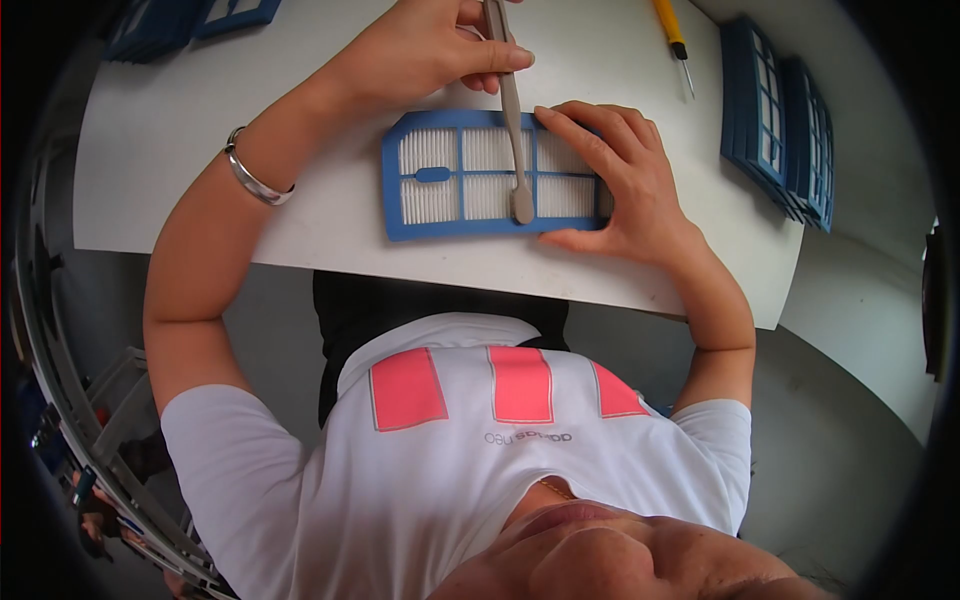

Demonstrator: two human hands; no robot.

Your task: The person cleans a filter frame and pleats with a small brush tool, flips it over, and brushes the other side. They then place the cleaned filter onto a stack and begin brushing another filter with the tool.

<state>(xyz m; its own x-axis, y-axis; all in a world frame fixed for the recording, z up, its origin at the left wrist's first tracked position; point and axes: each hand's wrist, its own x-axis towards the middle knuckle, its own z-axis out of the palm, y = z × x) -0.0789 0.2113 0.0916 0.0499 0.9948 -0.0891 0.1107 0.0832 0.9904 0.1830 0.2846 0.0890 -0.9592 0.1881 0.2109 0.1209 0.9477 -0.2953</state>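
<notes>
A flat rectangular filter with a blue frame and white pleated panels is laid on the white worktop, near its front edge. It is judged light, with a stiff frame and fragile pleats; it is best held by the outer blue rim, with pressure kept off the panels.

Its right end is partly covered by the right grip, which is spread wide across the short side, fingers at the far edge and thumb by the near edge, so that the filter appears steadied. A slim grey tool with a rounded head is pinched in the left grip; its head is held over the filter's near side, and whether the pleats are touched cannot be told.

White surface is seen to the filter's left and right. Rightward movement is bounded by 2 stacks of blue-framed filters; beyond the right fingers, a yellow-handled screwdriver with a metal shaft is placed. More blue-framed filters are set at the far left.
</notes>
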